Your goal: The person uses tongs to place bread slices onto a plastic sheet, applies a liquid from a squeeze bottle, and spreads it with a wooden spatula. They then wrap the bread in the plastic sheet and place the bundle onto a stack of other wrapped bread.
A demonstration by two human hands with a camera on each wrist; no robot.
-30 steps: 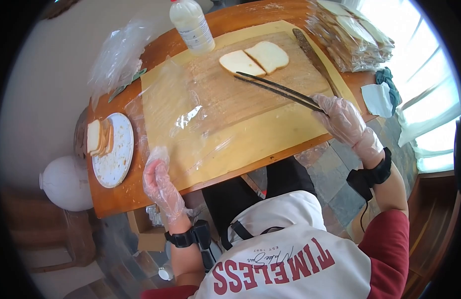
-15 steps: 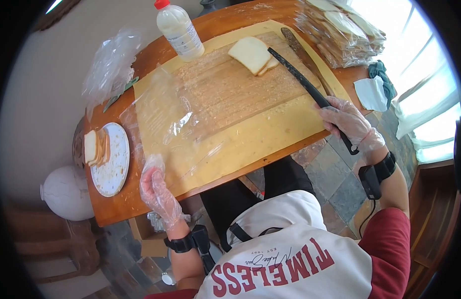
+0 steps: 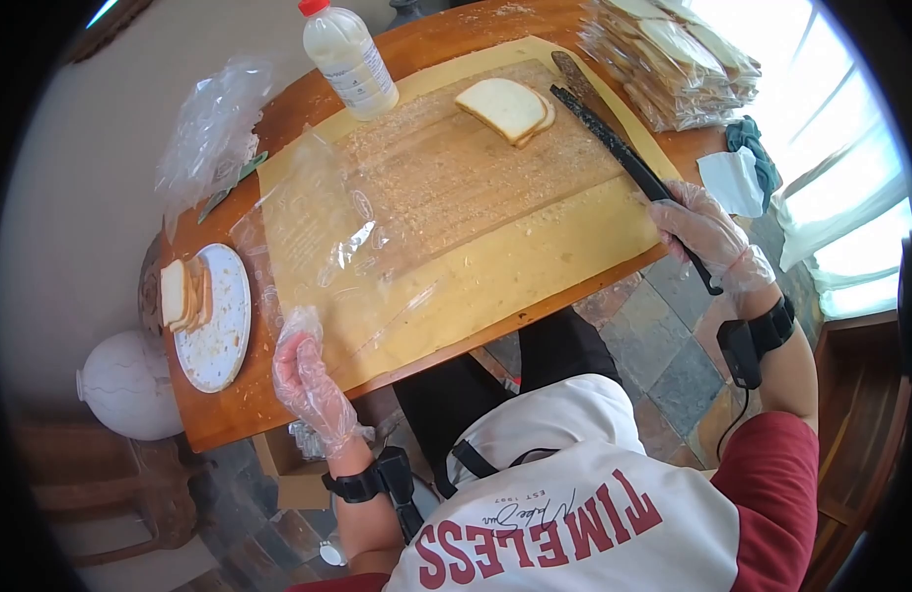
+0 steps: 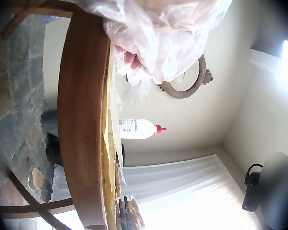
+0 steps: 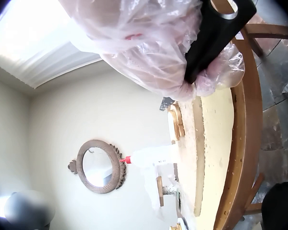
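Two white bread slices (image 3: 507,107), one partly over the other, lie on the wooden board (image 3: 446,187) near its back edge. The gloved right hand (image 3: 707,232) grips long black tongs (image 3: 628,158), their arms together and their tips just right of the bread; the handle end (image 5: 216,38) shows in the right wrist view. At the table's near left edge, the gloved left hand (image 3: 313,380) has curled fingers pinching the edge of a clear plastic bag (image 3: 323,232) spread over the left of the yellow mat (image 3: 535,266). Its fingertips (image 4: 129,58) show through the glove.
A red-capped bottle (image 3: 349,64) stands behind the board, and a long knife (image 3: 589,89) lies along its right side. Bagged bread (image 3: 673,64) is piled back right, beside a white cloth (image 3: 732,183). At left are a plate (image 3: 214,340) with slices and loose plastic (image 3: 214,123).
The bread slices, side by side before, now overlap. The right hand and tongs have moved right, off the bread, and the spread tong arms have come together. The left hand has stayed nearly still.
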